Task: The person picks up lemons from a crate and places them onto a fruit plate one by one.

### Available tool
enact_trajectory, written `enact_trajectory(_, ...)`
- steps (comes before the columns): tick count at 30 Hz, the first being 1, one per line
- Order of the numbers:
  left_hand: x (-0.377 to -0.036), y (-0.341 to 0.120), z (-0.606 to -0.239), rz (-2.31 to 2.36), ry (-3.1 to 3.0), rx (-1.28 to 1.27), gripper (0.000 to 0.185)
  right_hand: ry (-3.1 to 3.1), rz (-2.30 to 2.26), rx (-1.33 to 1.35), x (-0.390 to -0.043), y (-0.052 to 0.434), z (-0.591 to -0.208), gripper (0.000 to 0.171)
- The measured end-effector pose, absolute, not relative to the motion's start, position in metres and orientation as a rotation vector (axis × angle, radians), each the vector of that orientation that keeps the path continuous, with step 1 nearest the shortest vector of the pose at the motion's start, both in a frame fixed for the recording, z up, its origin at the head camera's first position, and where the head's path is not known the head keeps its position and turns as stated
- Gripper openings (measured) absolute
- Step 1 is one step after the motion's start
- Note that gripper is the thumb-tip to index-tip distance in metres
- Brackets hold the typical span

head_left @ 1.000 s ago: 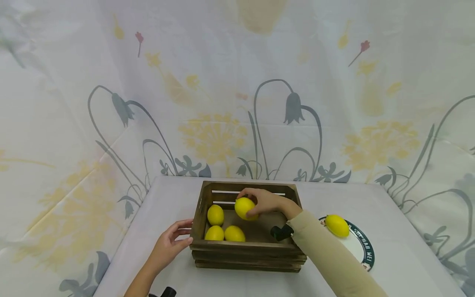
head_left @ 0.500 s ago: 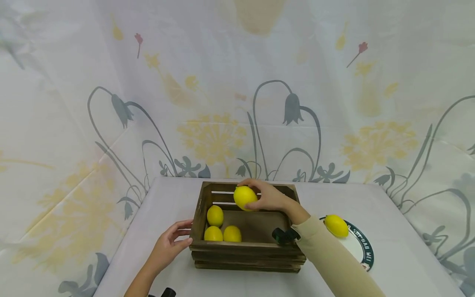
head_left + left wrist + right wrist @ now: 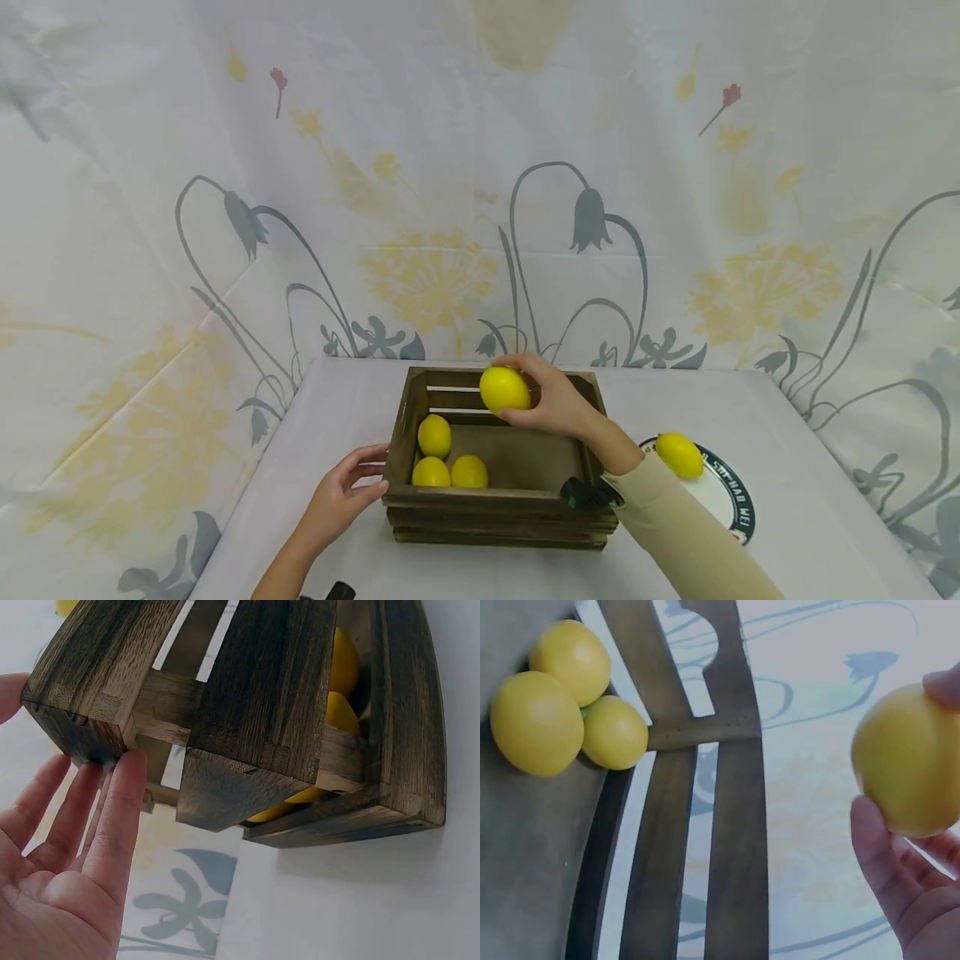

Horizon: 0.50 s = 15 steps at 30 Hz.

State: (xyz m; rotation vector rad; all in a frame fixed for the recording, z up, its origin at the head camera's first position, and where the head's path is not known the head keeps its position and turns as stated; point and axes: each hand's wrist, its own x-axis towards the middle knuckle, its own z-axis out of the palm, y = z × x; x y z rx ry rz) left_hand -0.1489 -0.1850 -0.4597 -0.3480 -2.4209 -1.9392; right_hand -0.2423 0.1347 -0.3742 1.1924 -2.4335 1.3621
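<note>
A lemon (image 3: 505, 390) is gripped between the thumb and curled fingers of a right hand (image 3: 551, 400), held up at the twelve o'clock side of a wooden crate (image 3: 501, 504) as seen from the head camera. The crate's nine o'clock end is touched by a left hand (image 3: 348, 487), its fingers extended along the outside and its thumb set apart at the front corner. Three lemons (image 3: 435, 436) are clustered inside the crate, between seven and nine o'clock from its middle. At three o'clock from the crate, a white plate (image 3: 711, 500) with a dark, lettered rim is partly covered by a beige sleeve (image 3: 686, 533); a fifth lemon (image 3: 679, 455) is rested toward the plate's eleven o'clock edge. A black device (image 3: 585, 493) is worn at the right wrist. The white table (image 3: 817, 475) is backed by a flower-printed cloth (image 3: 450, 125).
</note>
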Motion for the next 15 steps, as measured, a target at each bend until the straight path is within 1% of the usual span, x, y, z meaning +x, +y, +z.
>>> enact_trajectory(8,-0.148,-0.185,-0.459,-1.927,-2.442,-0.317,0.043,-2.350,1.357,1.129,-0.204,0.136,-0.342,0.054)
enact_trajectory(15,-0.147,-0.184,-0.459,-1.929,-2.437,-0.306,0.043,-2.338,1.321,1.077,-0.196,0.146,-0.344,0.056)
